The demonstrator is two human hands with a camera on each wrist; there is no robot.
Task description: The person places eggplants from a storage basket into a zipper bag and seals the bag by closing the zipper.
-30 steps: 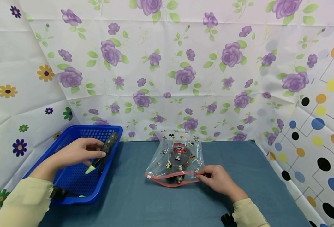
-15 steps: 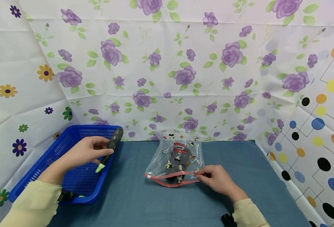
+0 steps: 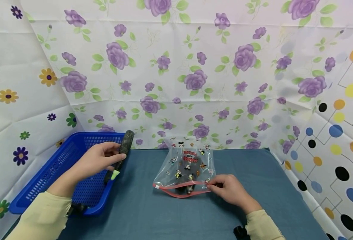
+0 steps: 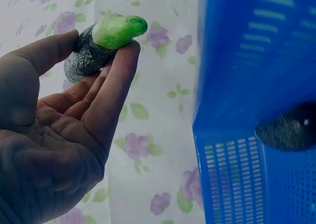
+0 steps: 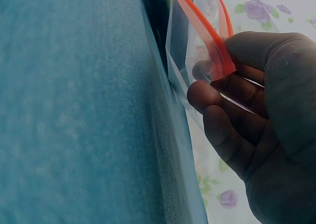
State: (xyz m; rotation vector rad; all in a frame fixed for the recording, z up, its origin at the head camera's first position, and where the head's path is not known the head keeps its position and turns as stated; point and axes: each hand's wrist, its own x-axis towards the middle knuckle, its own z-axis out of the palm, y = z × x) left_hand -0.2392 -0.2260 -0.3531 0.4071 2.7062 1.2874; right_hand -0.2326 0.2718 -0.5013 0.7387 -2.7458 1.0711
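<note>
My left hand point(image 3: 96, 160) pinches a dark green cucumber point(image 3: 125, 145) between thumb and fingers, over the right rim of the blue basket point(image 3: 44, 180). Its pale green end point(image 4: 116, 31) shows close in the left wrist view, past the fingertips. On the cloth, a clear zip bag point(image 3: 176, 170) with cartoon prints has its mouth parted toward me, dark contents partly visible inside. With thumb and fingers, my right hand point(image 3: 232, 190) pinches the right end of its red zip strip point(image 5: 205, 33).
Another dark cucumber point(image 4: 289, 127) lies in the basket in the left wrist view. A blue-grey cloth point(image 3: 152, 220) covers the table. Behind it hangs a floral curtain point(image 3: 170, 80), with a dotted sheet point(image 3: 341, 150) on the right.
My left hand has moved right and a little up with the cucumber, from inside the basket to its right rim. The right hand and the bag have stayed still.
</note>
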